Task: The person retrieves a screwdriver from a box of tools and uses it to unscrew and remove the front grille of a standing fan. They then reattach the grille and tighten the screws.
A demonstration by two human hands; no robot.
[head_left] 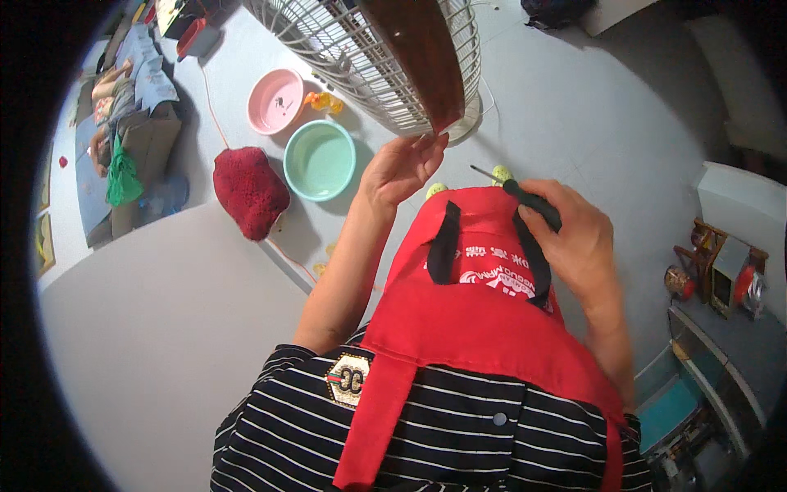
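My right hand (578, 234) is closed round the dark handle of a screwdriver (533, 205), whose thin metal shaft points left and away from me. My left hand (407, 168) is raised at the lower end of a long brown panel (422, 61). Its fingers are curled together, with the fingertips at the panel's edge; anything small between them is hidden. The panel stands against a white wire cage (344, 53), like a fan's grille, which has a round pale base (469, 123). The screwdriver's tip is apart from the panel.
A pink basin (275, 100), a mint-green basin (320, 160) and a dark red cushion-like thing (250, 193) are on the floor to the left. A cord runs past them. A person (115, 94) lies on a sofa at far left. Shelves with jars (679, 283) stand at right.
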